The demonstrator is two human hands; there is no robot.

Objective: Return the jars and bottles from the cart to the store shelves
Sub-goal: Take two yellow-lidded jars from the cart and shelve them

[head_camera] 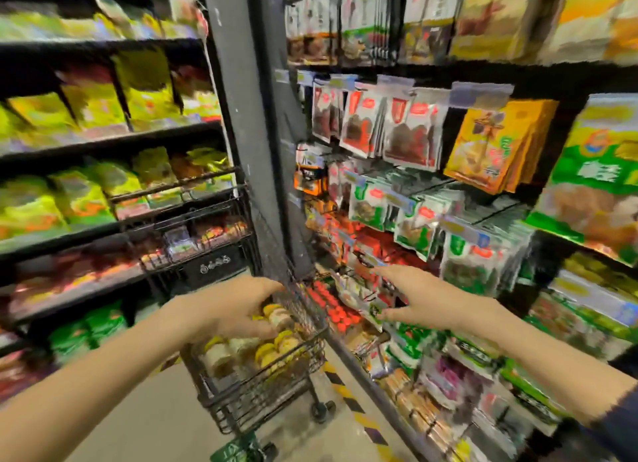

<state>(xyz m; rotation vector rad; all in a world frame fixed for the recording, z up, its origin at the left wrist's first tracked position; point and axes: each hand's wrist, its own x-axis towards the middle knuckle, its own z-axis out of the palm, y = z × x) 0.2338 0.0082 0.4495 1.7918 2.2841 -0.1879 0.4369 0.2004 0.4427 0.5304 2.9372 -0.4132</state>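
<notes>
Shelving fills both sides of the aisle: bagged goods on the left-hand shelves and hanging packets and boxes on the right-hand shelves, with a grey pillar between them. Everything is smeared by motion, so no label can be read. A black wire cart stands against the pillar, and its lower basket holds a cluster of yellow-lidded jars, none of them shelved yet. Low on the right-hand shelving sits a row of red-capped bottles. The left hand is down in the basket with its fingers curved over one of the jars. Through the blur I cannot tell whether it has actually closed on it. The right hand reaches toward the lower packets with its fingers spread and straight, holding nothing. This looks like the picking stage. The next move calls for a firm hold on one jar, a clean lift over the wire rim, and finding the shelf where it belongs.
</notes>
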